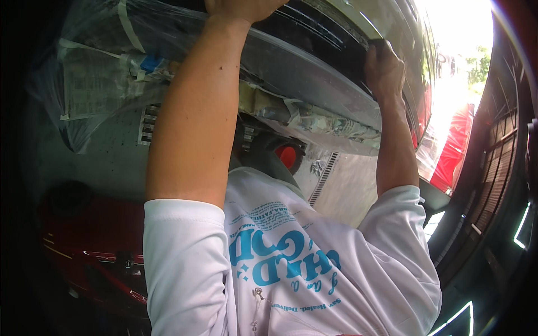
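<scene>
Both my arms reach up to a vehicle body with a glossy black panel [314,35] and a pale, greenish-grey painted panel [386,25]. My left hand [242,8] is at the top edge of the picture, over the black panel; its fingers are cut off from sight. Further right, my right hand [386,71] is closed at the border of the black and pale panels. Its fingers curl round something dark that I cannot make out. Clear masking film [314,73] and taped paper [319,115] hang below the panel.
More film drapes at the left, with a piece of blue tape [149,63]. Below are a red round object [287,157] and a floor drain grate [324,178]. A dark red car [95,252] stands lower left. A red-and-white sheet [453,148] is at the right.
</scene>
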Demonstrator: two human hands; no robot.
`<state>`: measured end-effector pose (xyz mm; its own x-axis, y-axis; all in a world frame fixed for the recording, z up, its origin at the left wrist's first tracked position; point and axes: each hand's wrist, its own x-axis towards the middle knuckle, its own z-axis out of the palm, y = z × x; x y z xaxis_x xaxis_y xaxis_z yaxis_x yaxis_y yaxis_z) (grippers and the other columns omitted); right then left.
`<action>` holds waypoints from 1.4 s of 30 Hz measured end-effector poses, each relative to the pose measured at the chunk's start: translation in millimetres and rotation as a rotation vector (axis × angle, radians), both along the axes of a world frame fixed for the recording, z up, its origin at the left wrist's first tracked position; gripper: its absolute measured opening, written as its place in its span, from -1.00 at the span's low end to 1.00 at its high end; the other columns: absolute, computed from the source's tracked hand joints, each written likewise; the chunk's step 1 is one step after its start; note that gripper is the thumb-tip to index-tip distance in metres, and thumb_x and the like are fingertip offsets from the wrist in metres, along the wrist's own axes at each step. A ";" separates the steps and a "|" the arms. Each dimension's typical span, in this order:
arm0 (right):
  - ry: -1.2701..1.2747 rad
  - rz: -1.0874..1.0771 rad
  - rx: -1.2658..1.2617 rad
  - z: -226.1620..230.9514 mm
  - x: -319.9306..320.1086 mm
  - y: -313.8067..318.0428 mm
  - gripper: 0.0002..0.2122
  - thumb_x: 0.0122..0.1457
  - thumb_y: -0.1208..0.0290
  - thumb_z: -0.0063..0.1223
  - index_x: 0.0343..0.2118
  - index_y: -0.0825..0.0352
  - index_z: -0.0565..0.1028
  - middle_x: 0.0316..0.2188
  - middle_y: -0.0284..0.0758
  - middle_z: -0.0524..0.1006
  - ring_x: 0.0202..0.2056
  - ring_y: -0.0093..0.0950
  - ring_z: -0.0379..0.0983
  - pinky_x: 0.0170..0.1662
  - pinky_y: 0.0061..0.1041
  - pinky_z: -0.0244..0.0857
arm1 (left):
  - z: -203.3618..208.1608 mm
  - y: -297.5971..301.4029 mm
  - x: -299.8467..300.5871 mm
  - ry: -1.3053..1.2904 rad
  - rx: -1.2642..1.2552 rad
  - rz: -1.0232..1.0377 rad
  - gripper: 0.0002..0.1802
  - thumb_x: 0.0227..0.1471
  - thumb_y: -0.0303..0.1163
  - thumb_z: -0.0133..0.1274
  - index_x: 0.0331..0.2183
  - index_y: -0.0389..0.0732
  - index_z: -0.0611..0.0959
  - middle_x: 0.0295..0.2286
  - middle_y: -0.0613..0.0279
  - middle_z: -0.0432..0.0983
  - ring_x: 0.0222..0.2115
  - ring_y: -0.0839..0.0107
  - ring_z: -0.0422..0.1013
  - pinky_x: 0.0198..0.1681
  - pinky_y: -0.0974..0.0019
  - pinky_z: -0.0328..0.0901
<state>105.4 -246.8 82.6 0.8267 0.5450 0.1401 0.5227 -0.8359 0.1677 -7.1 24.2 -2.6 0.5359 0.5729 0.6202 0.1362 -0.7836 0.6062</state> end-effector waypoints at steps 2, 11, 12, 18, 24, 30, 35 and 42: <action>0.016 -0.003 -0.032 1.3 -3.3 3.4 -0.77 0.33 0.24 0.00 -0.13 0.23 0.60 -0.30 0.00 0.65 -0.20 0.06 0.61 -0.12 -0.03 0.46 | 2.0 -0.4 -2.0 0.049 -0.076 -0.054 -0.69 0.01 -0.15 0.14 -0.45 -0.22 0.73 -0.43 -0.16 0.60 -0.32 -0.12 0.54 -0.14 -0.08 0.42; 0.043 0.029 0.042 -1.0 5.7 2.9 -0.74 0.29 0.21 0.04 -0.18 0.32 0.57 -0.34 0.05 0.65 -0.25 0.15 0.59 -0.13 0.07 0.45 | 7.9 3.0 -5.9 0.108 -0.130 -0.057 -0.68 0.02 -0.13 0.13 -0.43 -0.21 0.74 -0.42 -0.15 0.61 -0.32 -0.11 0.54 -0.15 -0.08 0.42; 0.025 -0.016 0.023 -1.8 2.1 2.0 -0.74 0.29 0.21 0.04 -0.16 0.32 0.57 -0.33 0.05 0.65 -0.25 0.15 0.59 -0.13 0.07 0.45 | 9.4 3.0 -6.4 0.131 -0.146 -0.073 -0.67 0.02 -0.13 0.13 -0.43 -0.21 0.74 -0.42 -0.15 0.62 -0.32 -0.11 0.54 -0.15 -0.08 0.42; 0.001 0.033 0.003 0.4 -3.9 7.2 -0.75 0.31 0.22 0.03 -0.14 0.26 0.60 -0.31 0.04 0.65 -0.23 0.11 0.60 -0.13 0.01 0.46 | 6.3 2.6 -1.7 0.097 -0.079 -0.054 -0.65 0.02 -0.12 0.11 -0.43 -0.22 0.74 -0.44 -0.15 0.62 -0.31 -0.10 0.54 -0.14 -0.08 0.42; 0.008 0.022 -0.024 -1.5 2.6 8.7 -0.76 0.32 0.22 0.01 -0.16 0.23 0.61 -0.31 0.03 0.65 -0.22 0.08 0.61 -0.13 -0.01 0.47 | 5.0 2.6 -2.7 0.070 -0.082 -0.068 -0.65 0.02 -0.13 0.11 -0.43 -0.24 0.75 -0.44 -0.15 0.62 -0.30 -0.10 0.55 -0.14 -0.06 0.43; -0.033 -0.052 -0.003 2.3 -7.8 -11.1 -0.71 0.30 0.19 0.02 -0.08 0.25 0.60 -0.31 0.04 0.66 -0.22 0.10 0.61 -0.10 0.05 0.46 | 12.6 -0.1 -7.6 0.116 -0.129 -0.077 -0.66 0.02 -0.15 0.11 -0.42 -0.25 0.75 -0.44 -0.16 0.61 -0.30 -0.11 0.54 -0.14 -0.06 0.43; 0.022 -0.013 -0.025 6.1 -12.5 14.9 -0.71 0.29 0.18 0.04 -0.10 0.28 0.59 -0.33 0.06 0.66 -0.24 0.14 0.61 -0.10 0.08 0.46 | 6.2 1.4 -2.6 0.017 -0.108 -0.066 -0.66 0.00 -0.14 0.12 -0.45 -0.25 0.73 -0.46 -0.14 0.60 -0.32 -0.10 0.53 -0.15 -0.07 0.42; 0.040 0.032 -0.084 3.8 3.6 15.8 -0.76 0.32 0.20 0.01 -0.16 0.22 0.62 -0.32 0.04 0.65 -0.23 0.11 0.60 -0.15 0.01 0.46 | 8.2 4.0 -7.3 0.058 -0.134 -0.077 -0.66 0.00 -0.13 0.13 -0.48 -0.25 0.71 -0.47 -0.12 0.61 -0.33 -0.09 0.52 -0.16 -0.09 0.41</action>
